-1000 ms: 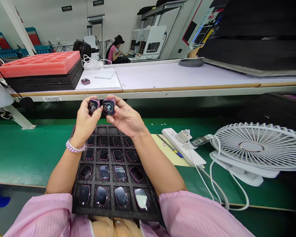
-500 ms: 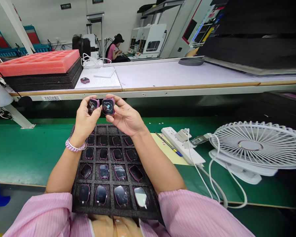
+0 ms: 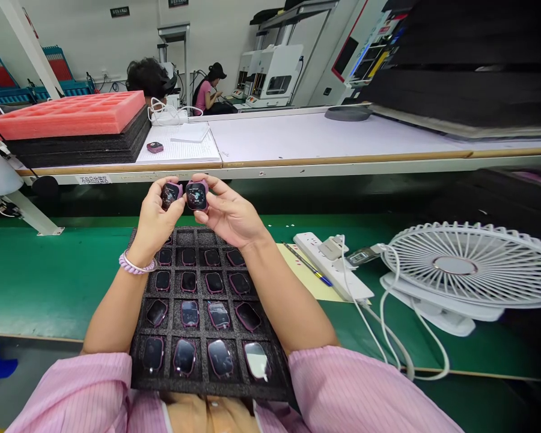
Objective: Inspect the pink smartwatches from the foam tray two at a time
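My left hand (image 3: 155, 219) grips a small purple watch body (image 3: 170, 194) with a dark screen. My right hand (image 3: 232, 213) grips a second purple watch body (image 3: 196, 195) whose screen is lit. Both are held side by side, almost touching, above the far end of a black foam tray (image 3: 204, 383). The tray lies in front of me on the green mat and holds several more purple watch bodies (image 3: 219, 315) in its pockets. Its far row looks empty.
A white power strip (image 3: 318, 264) with a plugged-in cable, a pen (image 3: 307, 264) on yellow paper and a white desk fan (image 3: 466, 270) lie to the right. Behind is a raised white bench with pink foam (image 3: 72, 114) on black trays, and one watch body (image 3: 154, 147). People work in the background.
The hands and both watch bodies have barely shifted. A person's head has risen into view behind the far bench.
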A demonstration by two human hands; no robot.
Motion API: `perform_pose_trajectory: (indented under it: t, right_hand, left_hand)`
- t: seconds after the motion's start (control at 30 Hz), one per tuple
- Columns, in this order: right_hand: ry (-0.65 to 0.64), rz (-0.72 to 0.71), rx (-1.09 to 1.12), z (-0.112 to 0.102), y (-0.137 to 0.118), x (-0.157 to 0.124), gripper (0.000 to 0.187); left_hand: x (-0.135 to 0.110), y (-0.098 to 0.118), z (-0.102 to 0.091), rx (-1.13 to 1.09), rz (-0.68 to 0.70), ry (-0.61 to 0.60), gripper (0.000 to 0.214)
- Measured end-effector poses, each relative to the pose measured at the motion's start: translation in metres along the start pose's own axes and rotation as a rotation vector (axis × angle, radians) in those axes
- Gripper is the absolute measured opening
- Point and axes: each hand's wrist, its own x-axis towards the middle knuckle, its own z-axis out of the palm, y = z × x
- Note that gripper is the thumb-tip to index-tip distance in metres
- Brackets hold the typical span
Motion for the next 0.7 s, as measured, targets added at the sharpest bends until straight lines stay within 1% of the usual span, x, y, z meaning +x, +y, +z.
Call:
perform_pose_trajectory:
  t: [0.1,0.2,0.27,0.4,0.53,0.7]
  right_hand:
    - [0.034,0.058,-0.008,-0.006,-0.002,0.001,0.040]
    - [0.079,0.081,-0.046,-0.011,-0.007,0.002,0.040]
    - [0.108,0.083,-0.080,-0.012,-0.009,0.002,0.038]
    - [0.141,0.080,-0.102,-0.008,-0.008,0.003,0.042]
    - [0.141,0.025,-0.144,-0.004,-0.006,0.002,0.049]
    - [0.141,-0.045,-0.223,-0.001,-0.005,0.000,0.050]
  left_hand:
    - [0.002,0.004,0.001,-0.141,-0.160,0.010,0.046]
    - [0.003,0.008,0.002,-0.334,-0.332,-0.007,0.047]
    - [0.004,0.009,0.002,-0.421,-0.374,-0.009,0.046]
    - [0.002,0.010,0.001,-0.431,-0.326,-0.039,0.053]
    - [0.000,0.012,0.001,-0.412,-0.249,-0.044,0.061]
    - [-0.003,0.013,0.002,-0.381,-0.177,-0.043,0.055]
